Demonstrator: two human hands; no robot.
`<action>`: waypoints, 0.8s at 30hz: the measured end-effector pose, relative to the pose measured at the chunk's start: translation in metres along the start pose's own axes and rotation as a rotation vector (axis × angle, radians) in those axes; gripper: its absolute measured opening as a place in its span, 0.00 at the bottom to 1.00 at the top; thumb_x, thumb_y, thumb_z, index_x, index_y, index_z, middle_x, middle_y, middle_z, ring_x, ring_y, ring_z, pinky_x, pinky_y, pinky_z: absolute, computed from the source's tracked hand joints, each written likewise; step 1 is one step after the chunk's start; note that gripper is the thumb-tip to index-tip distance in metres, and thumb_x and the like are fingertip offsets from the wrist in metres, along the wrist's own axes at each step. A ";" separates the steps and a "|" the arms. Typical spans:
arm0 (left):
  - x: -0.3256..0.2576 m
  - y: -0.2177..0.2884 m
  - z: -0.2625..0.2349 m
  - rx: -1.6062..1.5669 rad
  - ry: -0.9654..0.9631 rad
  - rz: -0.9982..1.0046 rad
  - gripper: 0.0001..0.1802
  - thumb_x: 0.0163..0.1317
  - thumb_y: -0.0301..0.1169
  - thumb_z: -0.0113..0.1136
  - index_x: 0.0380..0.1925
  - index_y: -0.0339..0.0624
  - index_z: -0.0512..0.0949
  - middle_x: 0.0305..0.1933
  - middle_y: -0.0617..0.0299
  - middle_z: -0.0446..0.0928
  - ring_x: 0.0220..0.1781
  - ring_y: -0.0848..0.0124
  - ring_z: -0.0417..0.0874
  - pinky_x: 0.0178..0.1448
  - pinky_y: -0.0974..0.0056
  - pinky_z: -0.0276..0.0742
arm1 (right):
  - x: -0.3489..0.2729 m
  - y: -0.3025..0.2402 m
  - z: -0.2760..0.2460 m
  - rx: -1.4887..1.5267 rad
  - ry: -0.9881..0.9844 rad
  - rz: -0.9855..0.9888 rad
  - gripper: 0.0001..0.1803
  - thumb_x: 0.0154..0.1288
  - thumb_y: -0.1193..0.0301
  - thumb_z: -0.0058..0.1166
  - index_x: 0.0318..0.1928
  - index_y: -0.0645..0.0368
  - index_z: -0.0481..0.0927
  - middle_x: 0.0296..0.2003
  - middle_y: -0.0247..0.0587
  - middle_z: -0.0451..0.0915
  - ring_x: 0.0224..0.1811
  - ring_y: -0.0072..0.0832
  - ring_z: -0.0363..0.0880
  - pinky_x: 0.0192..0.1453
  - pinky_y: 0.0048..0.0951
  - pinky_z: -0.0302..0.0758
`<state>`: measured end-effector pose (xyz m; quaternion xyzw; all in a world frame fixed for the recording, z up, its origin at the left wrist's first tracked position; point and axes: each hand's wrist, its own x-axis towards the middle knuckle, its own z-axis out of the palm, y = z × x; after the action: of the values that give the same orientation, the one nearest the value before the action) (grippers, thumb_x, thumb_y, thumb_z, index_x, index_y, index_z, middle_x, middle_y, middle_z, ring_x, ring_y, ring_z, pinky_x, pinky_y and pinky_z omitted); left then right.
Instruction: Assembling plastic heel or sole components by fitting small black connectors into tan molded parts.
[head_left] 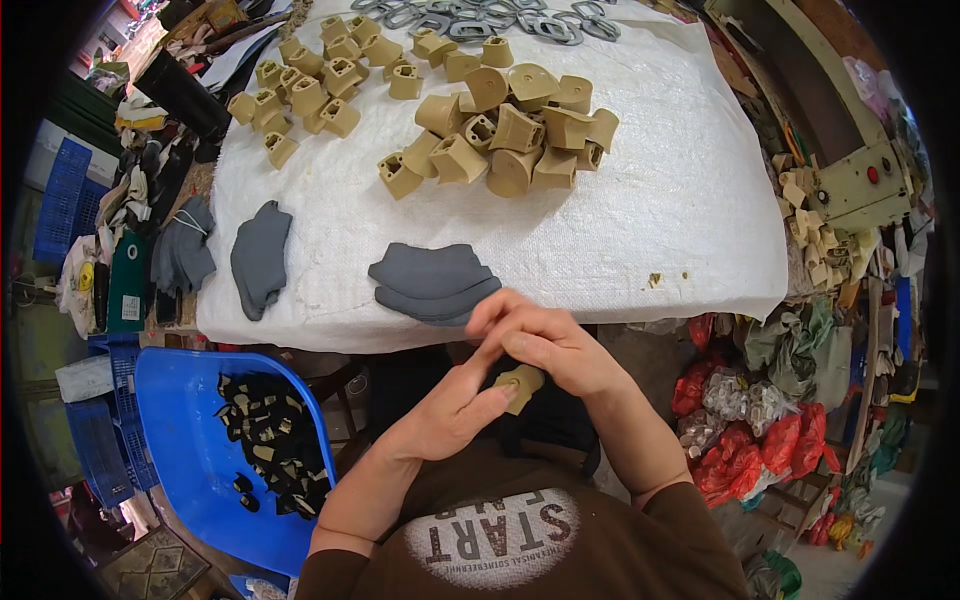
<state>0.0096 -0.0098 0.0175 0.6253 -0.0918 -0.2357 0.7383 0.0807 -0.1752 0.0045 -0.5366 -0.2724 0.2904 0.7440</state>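
In front of my chest my left hand (455, 408) is closed around a tan shoe heel (519, 386), its thumb lying on the heel's near part. My right hand (553, 343) is bent over the left fingertips, fingers curled and slightly blurred; what they pinch, if anything, is hidden. Just beyond the hands, at the table's front edge, lies a stack of dark grey heel cover pieces (428, 275). Another grey stack (260, 262) sits farther left, and a tied grey bundle (184, 248) beside it. Several bare tan heels (518, 128) are heaped across the far half of the table.
White woven sheeting (690, 220) covers the table. Grey ring-shaped pieces (550, 28) lie at its far edge. A blue tub (175, 440) with dark covered heels (270, 430) stands at lower left. Red plastic bags (740, 455) and a machine (865, 190) are on the right.
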 end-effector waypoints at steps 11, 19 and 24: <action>0.002 -0.009 0.011 -0.196 0.147 -0.102 0.19 0.68 0.31 0.42 0.56 0.34 0.63 0.39 0.63 0.69 0.40 0.78 0.69 0.44 0.72 0.67 | -0.005 0.013 0.010 -0.504 0.141 -0.235 0.11 0.69 0.66 0.45 0.39 0.61 0.77 0.41 0.40 0.78 0.46 0.30 0.70 0.51 0.31 0.68; 0.009 -0.017 0.016 -0.577 0.377 0.066 0.21 0.71 0.44 0.38 0.54 0.41 0.64 0.38 0.67 0.69 0.36 0.80 0.69 0.40 0.72 0.68 | -0.022 0.022 0.030 0.230 0.254 0.158 0.23 0.74 0.58 0.33 0.56 0.61 0.69 0.47 0.42 0.72 0.49 0.29 0.70 0.56 0.28 0.65; 0.006 -0.024 0.019 -0.199 0.485 0.153 0.19 0.71 0.41 0.38 0.53 0.41 0.64 0.40 0.67 0.68 0.40 0.81 0.70 0.45 0.70 0.70 | -0.012 0.023 0.053 -0.334 0.380 -0.138 0.21 0.72 0.64 0.34 0.58 0.63 0.66 0.48 0.45 0.70 0.50 0.33 0.69 0.60 0.29 0.63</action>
<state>0.0011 -0.0324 -0.0031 0.5790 0.0643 -0.0308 0.8122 0.0311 -0.1440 -0.0041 -0.6771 -0.2077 0.0840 0.7010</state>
